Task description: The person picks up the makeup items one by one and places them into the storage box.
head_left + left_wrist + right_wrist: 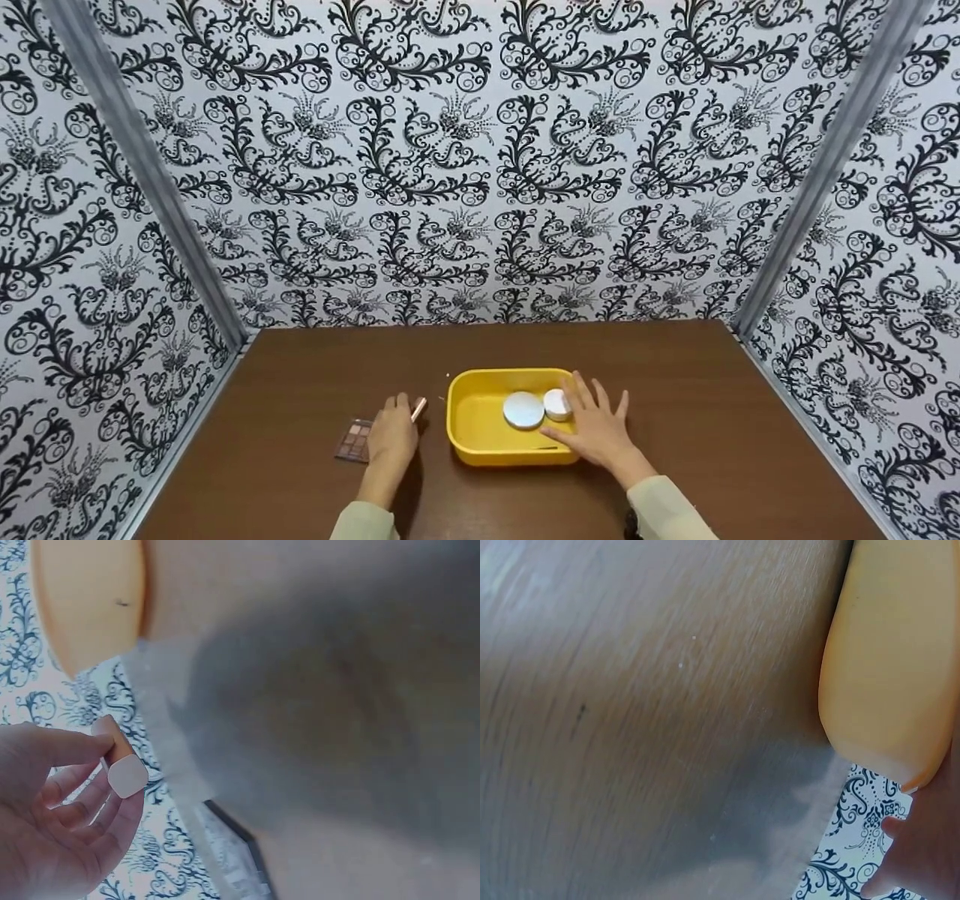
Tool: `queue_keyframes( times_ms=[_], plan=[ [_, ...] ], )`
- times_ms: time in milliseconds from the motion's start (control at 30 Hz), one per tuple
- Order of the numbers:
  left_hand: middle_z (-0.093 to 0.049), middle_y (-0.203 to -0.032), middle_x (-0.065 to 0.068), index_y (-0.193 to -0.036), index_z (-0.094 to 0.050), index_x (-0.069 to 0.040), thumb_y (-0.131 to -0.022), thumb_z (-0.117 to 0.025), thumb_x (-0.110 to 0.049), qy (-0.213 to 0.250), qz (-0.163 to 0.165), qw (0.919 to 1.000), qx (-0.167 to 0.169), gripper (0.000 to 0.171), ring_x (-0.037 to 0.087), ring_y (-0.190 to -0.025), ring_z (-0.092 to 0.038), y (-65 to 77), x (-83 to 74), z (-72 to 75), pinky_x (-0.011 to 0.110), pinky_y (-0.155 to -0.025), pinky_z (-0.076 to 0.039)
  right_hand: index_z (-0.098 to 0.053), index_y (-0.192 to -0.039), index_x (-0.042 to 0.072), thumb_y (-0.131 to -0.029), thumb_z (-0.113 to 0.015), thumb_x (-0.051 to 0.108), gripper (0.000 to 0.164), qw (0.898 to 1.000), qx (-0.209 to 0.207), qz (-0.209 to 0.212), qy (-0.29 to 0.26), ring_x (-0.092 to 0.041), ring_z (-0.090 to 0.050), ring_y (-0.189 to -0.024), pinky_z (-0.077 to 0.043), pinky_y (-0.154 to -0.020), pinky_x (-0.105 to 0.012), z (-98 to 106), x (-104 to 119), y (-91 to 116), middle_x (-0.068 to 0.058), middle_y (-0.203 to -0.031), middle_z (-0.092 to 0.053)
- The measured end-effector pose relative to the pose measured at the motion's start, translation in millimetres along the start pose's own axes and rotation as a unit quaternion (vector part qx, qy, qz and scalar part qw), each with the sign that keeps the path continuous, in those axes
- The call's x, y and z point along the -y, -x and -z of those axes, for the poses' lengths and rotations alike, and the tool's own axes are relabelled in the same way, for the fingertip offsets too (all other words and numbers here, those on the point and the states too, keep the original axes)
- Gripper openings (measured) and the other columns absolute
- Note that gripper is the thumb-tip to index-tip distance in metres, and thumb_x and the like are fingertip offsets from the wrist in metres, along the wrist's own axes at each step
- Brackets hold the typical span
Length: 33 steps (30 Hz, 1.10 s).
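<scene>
Between thumb and fingers, my left hand (394,435) pinches a slim rose-gold cosmetic tube (419,407); the tube's flat, rounded-square end (128,777) faces the camera in the left wrist view. Partly hidden by that hand, an eyeshadow palette (353,441) lies on the table. My right hand (598,433) has its fingers spread over the right end of a yellow plastic basket (510,457). Inside the basket are a pale silver round compact (523,410) and a smaller white round container (556,404), close to the right fingers. A thin dark item (546,448) lies near the front wall.
The brown wooden table (480,502) carries everything, with small white specks (448,375) left of the basket. Walls in black-and-white scroll pattern (480,187) enclose the back and both sides.
</scene>
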<state>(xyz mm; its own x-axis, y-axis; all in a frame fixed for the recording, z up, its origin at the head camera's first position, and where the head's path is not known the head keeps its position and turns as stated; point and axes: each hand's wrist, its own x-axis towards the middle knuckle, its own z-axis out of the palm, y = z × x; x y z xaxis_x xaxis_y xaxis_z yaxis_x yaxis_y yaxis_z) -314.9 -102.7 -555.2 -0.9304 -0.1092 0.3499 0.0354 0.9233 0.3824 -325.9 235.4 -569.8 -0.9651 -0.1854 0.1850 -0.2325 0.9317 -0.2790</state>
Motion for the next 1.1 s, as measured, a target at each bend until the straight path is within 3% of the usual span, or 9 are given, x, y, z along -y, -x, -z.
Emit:
queue_keyframes(
  times_ms=[167, 367, 567, 867, 1100],
  plan=[
    [-0.065, -0.096, 0.017, -0.102, -0.061, -0.002, -0.081, -0.071, 0.000, 0.010, -0.016, 0.9996, -0.023, 0.024, 0.040, -0.082, -0.067, -6.3, -9.5, 7.2, 0.051, -0.072, -0.057, -0.033, -0.156, 0.014, -0.081, -0.058, 0.075, 0.099, 1.000, -0.004, 0.000, -0.003, -0.046, -0.024, -0.149, 0.003, -0.111, -0.079, 0, 1, 1, -0.011, -0.166, -0.024],
    [-0.065, -0.095, 0.014, -0.102, -0.062, -0.006, -0.084, -0.071, -0.002, 0.026, -0.024, 0.9992, -0.019, 0.020, 0.038, -0.084, -0.067, -14.0, -24.5, 13.3, 0.050, -0.074, -0.057, -0.031, -0.157, 0.017, -0.081, -0.056, 0.076, 0.100, 1.000, 0.000, -0.002, -0.001, -0.046, -0.023, -0.150, 0.006, -0.112, -0.078, 0, 0, 0, -0.010, -0.167, -0.021],
    [-0.066, -0.095, 0.011, -0.101, -0.061, -0.009, -0.090, -0.071, -0.010, 0.047, -0.054, 0.9974, -0.013, 0.015, 0.034, -0.084, -0.068, -17.3, -45.0, 12.8, 0.048, -0.072, -0.058, -0.033, -0.156, 0.015, -0.081, -0.057, 0.076, 0.100, 1.000, -0.008, 0.002, -0.002, -0.046, -0.025, -0.149, 0.004, -0.112, -0.079, 0, 1, 1, -0.011, -0.166, -0.023],
    [-0.066, -0.100, 0.009, -0.102, -0.061, -0.012, -0.085, -0.073, -0.005, 0.068, -0.100, 0.9917, 0.045, 0.022, 0.031, -0.089, -0.068, -15.5, -77.3, 5.6, 0.046, -0.077, -0.058, -0.032, -0.156, 0.014, -0.081, -0.058, 0.076, 0.100, 1.000, -0.006, -0.001, -0.006, -0.046, -0.024, -0.149, 0.005, -0.112, -0.079, 0, 1, 1, -0.012, -0.166, -0.023],
    [-0.067, -0.096, 0.006, -0.100, -0.061, -0.013, -0.085, -0.075, -0.008, 0.043, -0.141, 0.9858, 0.081, 0.021, 0.028, -0.081, -0.068, -12.3, -94.0, -6.5, 0.042, -0.068, -0.058, -0.033, -0.156, 0.014, -0.082, -0.057, 0.076, 0.100, 1.000, -0.007, 0.000, 0.007, -0.046, -0.026, -0.148, 0.002, -0.111, -0.080, 0, 2, 1, -0.012, -0.165, -0.024]
  ],
)
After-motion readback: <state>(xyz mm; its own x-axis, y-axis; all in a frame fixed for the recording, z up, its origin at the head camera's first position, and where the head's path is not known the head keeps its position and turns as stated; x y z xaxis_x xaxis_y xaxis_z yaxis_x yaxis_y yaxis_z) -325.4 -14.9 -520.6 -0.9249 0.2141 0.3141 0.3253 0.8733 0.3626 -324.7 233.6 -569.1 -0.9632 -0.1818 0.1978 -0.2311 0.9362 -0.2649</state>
